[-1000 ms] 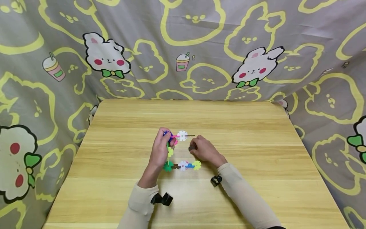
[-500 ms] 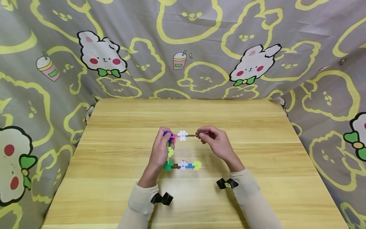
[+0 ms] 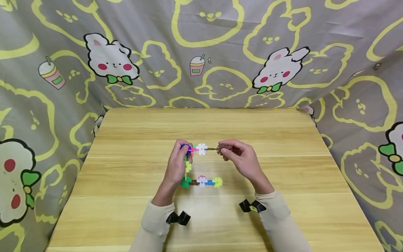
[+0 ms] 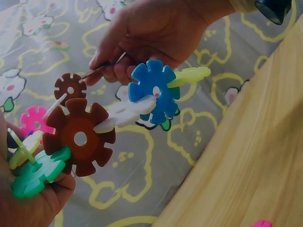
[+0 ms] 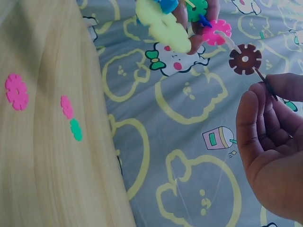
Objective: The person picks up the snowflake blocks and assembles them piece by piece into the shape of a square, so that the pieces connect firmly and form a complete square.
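Note:
My left hand (image 3: 177, 164) holds a chain of interlocking snowflake discs at a blue disc (image 3: 185, 149). One branch runs right through a pink disc (image 5: 217, 32), a white disc (image 3: 202, 149) and a brown disc (image 5: 245, 59). At its end my right hand (image 3: 244, 155) pinches another brown disc (image 3: 221, 149) between thumb and fingers, its slotted edge meeting the last brown one. The nearer branch has a green disc (image 3: 185, 182), a brown disc (image 4: 79, 137), a white disc (image 4: 125, 114), a blue disc (image 4: 154, 91) and a yellow disc (image 3: 217, 182).
Loose on the wooden table (image 3: 126, 217) lie a pink disc (image 5: 17, 92), a second pink disc (image 5: 66, 107) and a green disc (image 5: 75, 129), under the chain. A patterned grey curtain (image 3: 163, 91) borders the table's far edge and both sides.
My right hand has moved away from me and slightly right, bringing its brown disc up to the chain's end. The left hand has stayed nearly still, holding the chain.

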Demonstrator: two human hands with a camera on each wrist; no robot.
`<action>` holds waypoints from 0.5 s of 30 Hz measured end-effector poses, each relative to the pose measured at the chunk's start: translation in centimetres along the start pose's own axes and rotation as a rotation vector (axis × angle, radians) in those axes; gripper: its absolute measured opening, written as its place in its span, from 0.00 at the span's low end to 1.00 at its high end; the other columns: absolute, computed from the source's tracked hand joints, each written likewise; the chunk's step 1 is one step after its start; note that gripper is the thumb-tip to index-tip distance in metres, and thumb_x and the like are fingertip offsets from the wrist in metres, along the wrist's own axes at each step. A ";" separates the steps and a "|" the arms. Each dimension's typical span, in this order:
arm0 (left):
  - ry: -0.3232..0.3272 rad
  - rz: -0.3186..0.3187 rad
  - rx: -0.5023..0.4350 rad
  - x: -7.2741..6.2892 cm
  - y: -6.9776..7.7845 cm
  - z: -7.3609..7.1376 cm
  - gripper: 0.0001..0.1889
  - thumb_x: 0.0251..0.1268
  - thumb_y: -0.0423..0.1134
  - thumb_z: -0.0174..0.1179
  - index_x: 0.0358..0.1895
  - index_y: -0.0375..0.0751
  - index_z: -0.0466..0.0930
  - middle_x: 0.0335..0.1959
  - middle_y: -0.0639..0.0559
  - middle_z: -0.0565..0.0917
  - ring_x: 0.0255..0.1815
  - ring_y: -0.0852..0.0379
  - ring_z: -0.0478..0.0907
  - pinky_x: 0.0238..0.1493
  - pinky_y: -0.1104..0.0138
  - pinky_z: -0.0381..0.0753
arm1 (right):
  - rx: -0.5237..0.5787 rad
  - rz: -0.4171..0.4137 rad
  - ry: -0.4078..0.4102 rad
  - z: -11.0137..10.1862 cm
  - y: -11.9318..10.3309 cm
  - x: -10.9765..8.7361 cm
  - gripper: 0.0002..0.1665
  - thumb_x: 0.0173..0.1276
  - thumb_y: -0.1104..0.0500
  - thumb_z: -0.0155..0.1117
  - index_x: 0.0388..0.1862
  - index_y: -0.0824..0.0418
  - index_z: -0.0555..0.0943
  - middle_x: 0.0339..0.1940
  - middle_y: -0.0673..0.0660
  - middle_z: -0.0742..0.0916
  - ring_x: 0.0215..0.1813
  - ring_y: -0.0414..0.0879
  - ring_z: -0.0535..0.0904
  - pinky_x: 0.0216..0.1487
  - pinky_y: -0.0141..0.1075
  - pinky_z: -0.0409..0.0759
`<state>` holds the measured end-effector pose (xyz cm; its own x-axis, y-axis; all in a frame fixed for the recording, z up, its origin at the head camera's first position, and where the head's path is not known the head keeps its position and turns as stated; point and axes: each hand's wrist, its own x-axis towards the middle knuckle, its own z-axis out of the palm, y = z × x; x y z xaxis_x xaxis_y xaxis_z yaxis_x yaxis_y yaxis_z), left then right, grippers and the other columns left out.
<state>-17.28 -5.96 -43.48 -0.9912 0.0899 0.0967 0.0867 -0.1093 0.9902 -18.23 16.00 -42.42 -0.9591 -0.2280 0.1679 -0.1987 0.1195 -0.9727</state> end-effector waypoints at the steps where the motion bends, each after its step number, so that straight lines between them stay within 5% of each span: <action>1: -0.002 -0.003 -0.003 0.0 0.0 0.0 0.09 0.76 0.35 0.33 0.41 0.36 0.64 0.29 0.45 0.68 0.25 0.57 0.66 0.27 0.73 0.65 | -0.003 -0.001 -0.007 0.0 0.0 0.0 0.12 0.68 0.65 0.62 0.49 0.67 0.82 0.38 0.61 0.87 0.32 0.44 0.82 0.36 0.35 0.84; 5: -0.010 -0.022 0.011 0.0 0.0 0.0 0.11 0.76 0.35 0.35 0.43 0.34 0.67 0.29 0.46 0.69 0.24 0.57 0.66 0.25 0.74 0.65 | -0.017 0.003 -0.030 0.0 -0.2 -0.1 0.12 0.69 0.64 0.61 0.49 0.65 0.82 0.38 0.63 0.86 0.33 0.44 0.82 0.36 0.35 0.84; 12: -0.037 -0.095 0.198 -0.1 0.0 -0.4 0.10 0.67 0.44 0.59 0.39 0.41 0.79 0.34 0.45 0.80 0.27 0.49 0.74 0.25 0.71 0.74 | -0.045 0.005 -0.022 -0.1 -0.3 -0.2 0.12 0.69 0.64 0.61 0.49 0.65 0.83 0.38 0.63 0.86 0.32 0.44 0.81 0.36 0.34 0.83; 15: -0.052 -0.138 0.209 0.0 0.0 -0.6 0.10 0.64 0.44 0.63 0.39 0.41 0.82 0.34 0.43 0.80 0.24 0.50 0.75 0.24 0.70 0.77 | -0.062 0.014 -0.031 0.0 -0.2 -0.3 0.11 0.69 0.63 0.61 0.49 0.63 0.83 0.39 0.62 0.86 0.32 0.45 0.81 0.36 0.34 0.83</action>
<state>-17.34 -6.53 -43.51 -0.9891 0.1416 -0.0409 -0.0247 0.1140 0.9932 -17.94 16.05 -42.23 -0.9553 -0.2555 0.1487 -0.1986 0.1821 -0.9630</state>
